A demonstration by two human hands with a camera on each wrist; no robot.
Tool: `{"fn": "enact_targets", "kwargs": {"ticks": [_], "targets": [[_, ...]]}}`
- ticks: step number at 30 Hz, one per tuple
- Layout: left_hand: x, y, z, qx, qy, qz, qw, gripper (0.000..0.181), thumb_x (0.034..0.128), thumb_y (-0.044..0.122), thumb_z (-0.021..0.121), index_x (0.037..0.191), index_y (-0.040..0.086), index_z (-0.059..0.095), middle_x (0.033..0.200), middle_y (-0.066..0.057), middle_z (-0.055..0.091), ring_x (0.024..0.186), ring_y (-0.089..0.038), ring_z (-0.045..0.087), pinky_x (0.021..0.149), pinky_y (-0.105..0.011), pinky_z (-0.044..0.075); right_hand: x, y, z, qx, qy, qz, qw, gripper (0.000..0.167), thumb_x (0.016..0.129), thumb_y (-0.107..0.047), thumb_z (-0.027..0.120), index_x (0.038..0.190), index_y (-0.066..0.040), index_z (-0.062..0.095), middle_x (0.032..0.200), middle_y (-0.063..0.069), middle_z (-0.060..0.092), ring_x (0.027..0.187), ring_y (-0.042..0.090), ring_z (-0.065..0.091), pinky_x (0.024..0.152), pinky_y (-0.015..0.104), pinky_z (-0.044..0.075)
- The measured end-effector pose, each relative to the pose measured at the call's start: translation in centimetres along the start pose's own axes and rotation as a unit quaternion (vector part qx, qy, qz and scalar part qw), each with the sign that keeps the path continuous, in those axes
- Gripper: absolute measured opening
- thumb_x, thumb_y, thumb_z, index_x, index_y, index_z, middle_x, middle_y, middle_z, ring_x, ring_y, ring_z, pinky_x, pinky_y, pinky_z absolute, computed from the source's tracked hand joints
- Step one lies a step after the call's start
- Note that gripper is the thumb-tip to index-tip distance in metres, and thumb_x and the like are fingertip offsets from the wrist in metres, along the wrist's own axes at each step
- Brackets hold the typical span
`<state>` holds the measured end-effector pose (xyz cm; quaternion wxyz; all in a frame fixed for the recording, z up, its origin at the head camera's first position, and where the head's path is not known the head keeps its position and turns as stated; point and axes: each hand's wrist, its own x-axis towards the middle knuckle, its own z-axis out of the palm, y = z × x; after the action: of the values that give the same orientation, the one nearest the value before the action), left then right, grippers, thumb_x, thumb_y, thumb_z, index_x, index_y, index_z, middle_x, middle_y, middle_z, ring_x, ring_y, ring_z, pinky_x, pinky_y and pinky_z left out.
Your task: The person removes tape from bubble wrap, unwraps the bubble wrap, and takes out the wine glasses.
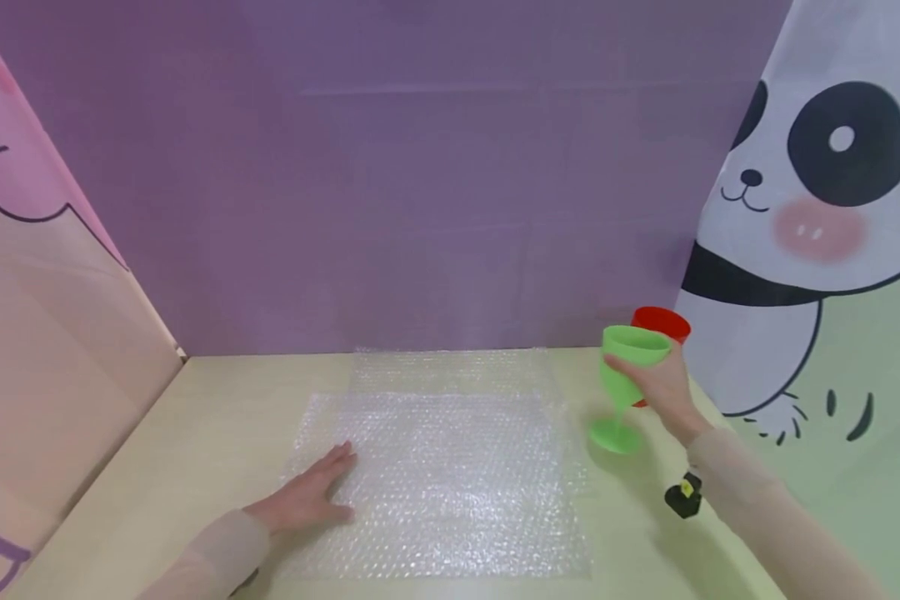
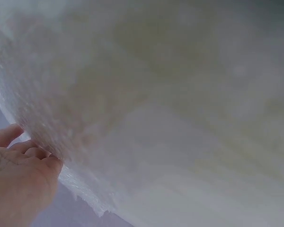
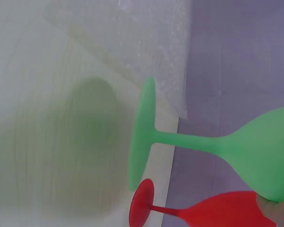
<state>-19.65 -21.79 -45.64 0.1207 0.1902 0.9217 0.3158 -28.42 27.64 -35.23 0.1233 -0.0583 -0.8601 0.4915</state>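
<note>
My right hand (image 1: pixel 667 383) grips a green plastic goblet (image 1: pixel 618 367) round its bowl. The goblet is upright, and in the right wrist view its foot (image 3: pixel 143 137) looks raised off the table, apart from its shadow. Behind it stands a red goblet (image 1: pixel 662 320), partly hidden by the hand and the green bowl. Two overlapping sheets of clear bubble wrap (image 1: pixel 450 475) lie flat in the middle of the table. My left hand (image 1: pixel 311 493), fingers extended, rests at the left edge of the nearer sheet.
The pale yellow table (image 1: pixel 157 467) meets a purple backdrop (image 1: pixel 420 208) at the back. A panda-printed panel (image 1: pixel 765 350) rises on the right, a pink and peach one (image 1: pixel 52 292) on the left. A small black item (image 1: pixel 684 496) with a yellow mark is beside the right sleeve.
</note>
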Motion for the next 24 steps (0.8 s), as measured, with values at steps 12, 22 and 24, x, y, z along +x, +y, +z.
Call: {"fn": "enact_targets", "kwargs": {"ticks": [12, 22, 24], "targets": [[0.2, 0.3, -0.2, 0.005, -0.009, -0.005, 0.9999, 0.085, 0.0759, 0.034, 0.070, 0.140, -0.003, 0.029, 0.151, -0.021, 0.011, 0.138, -0.042, 0.011, 0.110, -0.058, 0.011, -0.5, 1.6, -1.3, 0.018, 0.063, 0.050, 0.9966, 0.099, 0.076, -0.050, 0.068, 0.142, -0.011, 0.006, 0.141, 0.014, 0.027, 0.121, 0.031, 0.034, 0.099, 0.049, 0.039], [0.3, 0.9, -0.5, 0.015, -0.014, -0.013, 0.9997, 0.085, 0.0735, 0.029, 0.073, 0.138, -0.006, 0.031, 0.150, -0.024, 0.013, 0.137, -0.042, 0.013, 0.111, -0.057, 0.013, -0.6, 2.6, -1.7, 0.037, 0.104, 0.088, 0.9900, 0.099, 0.074, -0.048, 0.070, 0.143, -0.017, 0.004, 0.144, 0.009, 0.025, 0.126, 0.028, 0.031, 0.103, 0.047, 0.037], [0.2, 0.8, -0.5, 0.017, -0.012, -0.007, 0.9998, 0.084, 0.0735, 0.028, 0.073, 0.138, -0.008, 0.031, 0.149, -0.026, 0.014, 0.136, -0.044, 0.014, 0.110, -0.058, 0.013, -0.5, 2.9, -1.7, 0.042, 0.112, 0.091, 0.9887, 0.099, 0.074, -0.046, 0.071, 0.142, -0.018, 0.004, 0.144, 0.009, 0.026, 0.126, 0.027, 0.031, 0.104, 0.046, 0.037]]}}
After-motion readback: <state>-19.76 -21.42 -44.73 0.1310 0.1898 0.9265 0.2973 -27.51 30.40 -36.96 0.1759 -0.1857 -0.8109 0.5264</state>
